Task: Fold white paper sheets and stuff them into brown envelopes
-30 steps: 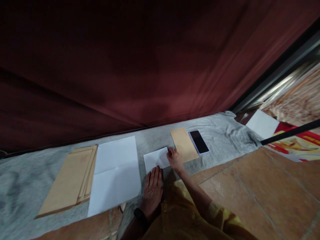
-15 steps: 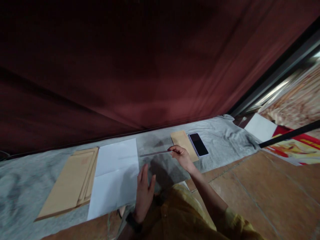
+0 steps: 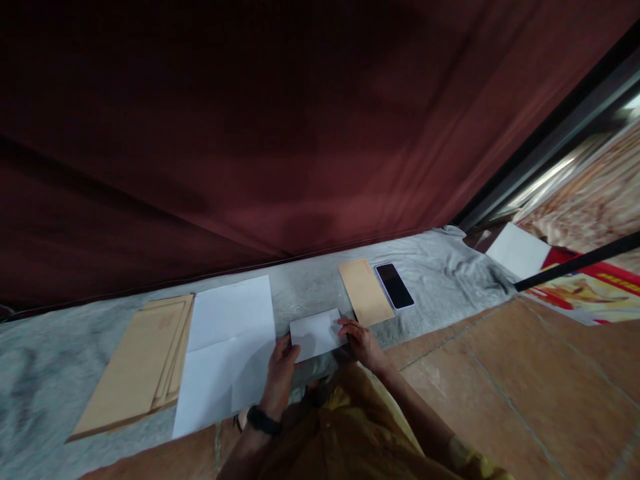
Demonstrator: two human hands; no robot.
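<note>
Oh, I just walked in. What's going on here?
A person has a small white paper between both hands, the left hand at its left end and the right hand at its right. To the right lie a single brown envelope and a phone; to the left, larger white paper and a brown envelope pile, all on gray cloth.

The surface point(image 3: 445, 263) is wearing a grey cloth point(image 3: 30, 360), matt and soft-looking, wrinkling near the right end. By the left end, stacked envelopes point(image 3: 133, 363) are showing smooth, matt brown paper; the open sheet point(image 3: 225, 333) beside them is showing creased, matt white paper. The folded sheet point(image 3: 314, 337) is looking equally matt. Toward the right end, a single envelope point(image 3: 366, 291) is showing similar brown paper, and the phone point(image 3: 396, 288) is presenting a smooth, glassy screen. Past the far edge, a dull red cloth curtain point(image 3: 310, 133) is hanging.
</note>
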